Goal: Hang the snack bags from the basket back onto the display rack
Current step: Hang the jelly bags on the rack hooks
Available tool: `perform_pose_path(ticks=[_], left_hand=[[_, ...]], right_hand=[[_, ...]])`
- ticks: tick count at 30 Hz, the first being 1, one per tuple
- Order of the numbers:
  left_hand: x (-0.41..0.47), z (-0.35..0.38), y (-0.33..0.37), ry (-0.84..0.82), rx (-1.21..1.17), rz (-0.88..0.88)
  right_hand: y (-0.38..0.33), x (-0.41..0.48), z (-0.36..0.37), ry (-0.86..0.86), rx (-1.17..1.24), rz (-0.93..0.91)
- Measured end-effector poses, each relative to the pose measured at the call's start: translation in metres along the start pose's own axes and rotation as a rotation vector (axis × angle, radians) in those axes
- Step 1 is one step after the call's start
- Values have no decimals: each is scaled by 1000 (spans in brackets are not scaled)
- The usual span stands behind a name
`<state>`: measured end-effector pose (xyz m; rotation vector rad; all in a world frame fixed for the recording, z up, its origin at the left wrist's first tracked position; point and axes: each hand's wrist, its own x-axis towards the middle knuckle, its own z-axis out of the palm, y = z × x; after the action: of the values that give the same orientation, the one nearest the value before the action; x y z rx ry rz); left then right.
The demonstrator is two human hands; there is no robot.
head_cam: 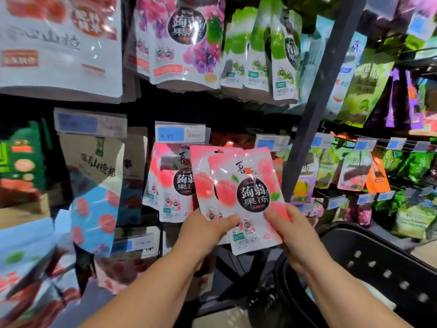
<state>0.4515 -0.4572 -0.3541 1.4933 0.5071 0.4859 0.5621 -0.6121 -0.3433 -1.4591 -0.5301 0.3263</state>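
Observation:
Two pink peach jelly snack bags are held up in front of the display rack. My left hand (pixel 208 229) pinches the bottom of the rear pink bag (pixel 201 171). The front pink bag (pixel 248 197) overlaps it, and my right hand (pixel 293 235) grips its lower right corner. Just left of them, matching pink bags (pixel 170 183) hang on a rack hook under a blue price tag (pixel 179 134) reading 4.90. The black perforated basket (pixel 378 268) sits at the lower right, below my right forearm; its contents are mostly hidden.
Purple grape bags (pixel 186 39) and green bags (pixel 260 55) hang on the row above. A dark upright rack post (pixel 314 119) runs just right of the held bags. Brown and blue hawthorn bags (pixel 94 176) hang to the left, green and orange bags (pixel 378 171) to the right.

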Motion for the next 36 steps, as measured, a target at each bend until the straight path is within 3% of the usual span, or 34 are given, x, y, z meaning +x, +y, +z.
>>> perform_pose_path(ticks=[4,13,21,24,36], left_hand=[[-1,-23,0,26,116,-1],[-16,-86,16,-12,307,-44],[-43,-145,4,61,366,-69],[-55,-158,11,46,272,-125],[-79,-176,18,4,106,-86]], right_hand=[[9,6,9,-188,-51,77],[16,23,51,-189,59,72],[23,40,80,-193,90,83],[21,48,90,-185,100,66],[30,58,106,-254,52,39]])
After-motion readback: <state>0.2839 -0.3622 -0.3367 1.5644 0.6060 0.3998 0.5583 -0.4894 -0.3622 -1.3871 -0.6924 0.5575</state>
